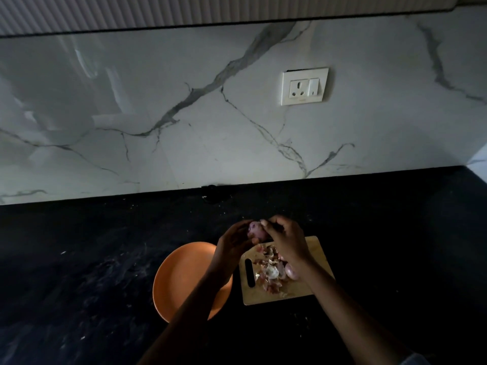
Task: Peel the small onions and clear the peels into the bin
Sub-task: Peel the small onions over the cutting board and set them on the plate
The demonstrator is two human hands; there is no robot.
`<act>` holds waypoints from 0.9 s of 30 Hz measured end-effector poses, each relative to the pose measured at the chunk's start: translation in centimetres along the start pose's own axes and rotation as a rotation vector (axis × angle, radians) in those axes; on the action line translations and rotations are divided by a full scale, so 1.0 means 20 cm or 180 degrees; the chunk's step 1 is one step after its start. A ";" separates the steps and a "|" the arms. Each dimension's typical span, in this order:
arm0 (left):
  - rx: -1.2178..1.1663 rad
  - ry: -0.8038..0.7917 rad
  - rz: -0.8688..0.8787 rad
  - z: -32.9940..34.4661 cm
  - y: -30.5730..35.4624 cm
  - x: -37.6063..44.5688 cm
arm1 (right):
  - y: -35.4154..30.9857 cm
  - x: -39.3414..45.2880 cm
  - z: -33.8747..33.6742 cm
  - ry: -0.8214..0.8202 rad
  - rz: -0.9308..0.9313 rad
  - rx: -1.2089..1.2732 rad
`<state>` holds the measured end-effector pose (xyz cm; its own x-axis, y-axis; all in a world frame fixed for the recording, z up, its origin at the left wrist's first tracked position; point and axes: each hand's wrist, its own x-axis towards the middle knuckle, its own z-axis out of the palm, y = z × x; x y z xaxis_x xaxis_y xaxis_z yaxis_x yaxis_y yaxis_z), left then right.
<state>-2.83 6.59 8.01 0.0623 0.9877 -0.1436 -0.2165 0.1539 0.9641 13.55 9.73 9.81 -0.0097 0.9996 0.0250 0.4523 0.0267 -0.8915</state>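
My left hand (233, 245) grips a small pinkish onion (255, 229) above the far edge of a wooden cutting board (311, 246). The fingertips of my right hand (286, 239) pinch at the onion's top right side. A pile of onion peels (268, 275) lies in the middle of the board. Another small onion (291, 271) rests on the board beside the peels, partly hidden by my right wrist. No bin is in view.
An orange plate (181, 275) sits left of the board on the dark countertop (92, 259), under my left forearm. A marble backsplash with a wall socket (304, 86) rises behind the counter.
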 end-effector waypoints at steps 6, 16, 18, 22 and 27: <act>-0.0017 -0.0126 -0.0093 -0.02 0.00 0.00 | 0.00 0.02 -0.02 -0.0030 -0.0016 -0.0169; 0.0173 -0.0326 -0.0154 -0.07 0.07 0.03 | -0.01 0.03 -0.16 -0.1117 -0.0617 -0.0083; 0.0163 -0.0339 -0.0172 -0.06 0.08 0.04 | -0.01 0.04 -0.17 -0.1101 -0.0744 -0.0111; 0.0134 -0.0346 -0.0207 -0.06 0.09 0.05 | 0.00 0.05 -0.17 -0.1005 -0.0784 -0.0060; 0.0170 -0.0317 -0.0207 -0.06 0.09 0.05 | -0.01 0.05 -0.16 -0.1003 -0.0716 -0.0121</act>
<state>-4.35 7.81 9.31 0.1715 0.9675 -0.1860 -0.1567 0.2132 0.9644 16.34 10.66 11.55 -0.3831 0.9208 0.0724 0.4405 0.2511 -0.8619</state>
